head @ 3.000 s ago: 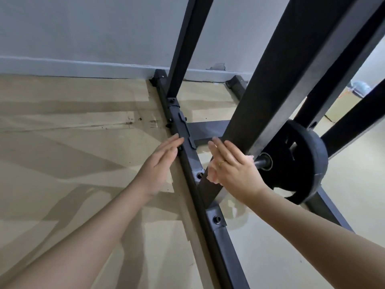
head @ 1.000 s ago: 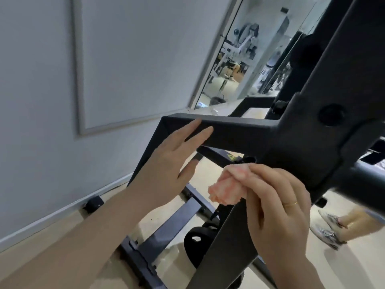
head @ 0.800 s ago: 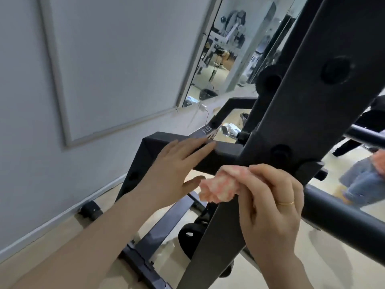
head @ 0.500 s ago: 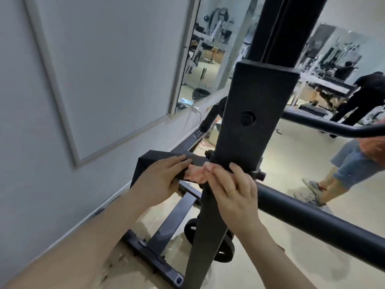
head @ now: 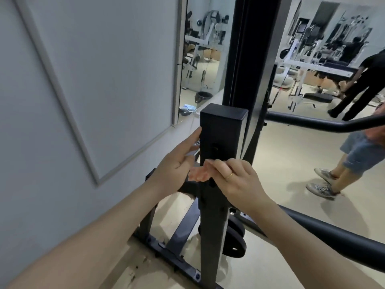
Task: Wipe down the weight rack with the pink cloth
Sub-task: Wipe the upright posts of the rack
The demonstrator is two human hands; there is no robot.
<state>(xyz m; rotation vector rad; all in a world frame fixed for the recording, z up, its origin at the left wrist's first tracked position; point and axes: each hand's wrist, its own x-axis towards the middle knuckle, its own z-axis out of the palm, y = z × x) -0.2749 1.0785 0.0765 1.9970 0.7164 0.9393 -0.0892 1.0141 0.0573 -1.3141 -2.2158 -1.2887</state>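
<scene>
The black weight rack's square upright post (head: 221, 130) stands in the middle of the view, its capped top a little above my hands. My right hand (head: 235, 180) holds the bunched pink cloth (head: 198, 174) against the post's near face, just below a bolt hole. My left hand (head: 179, 161) lies on the post's left side with straight fingers, the fingertips touching its left edge. A black weight plate (head: 235, 238) hangs low on the rack behind the post.
A grey wall (head: 93, 80) runs close on the left, with a mirror (head: 200, 59) beyond it. A thick black bar (head: 333, 238) crosses at lower right. A person in shorts and sneakers (head: 337, 163) stands at right. The rack's base rails (head: 166, 259) lie on the floor.
The view has risen from the floor rail to the post's top. My right hand has slid the cloth up the post, and my left hand has moved from the crossbar to the post's side.
</scene>
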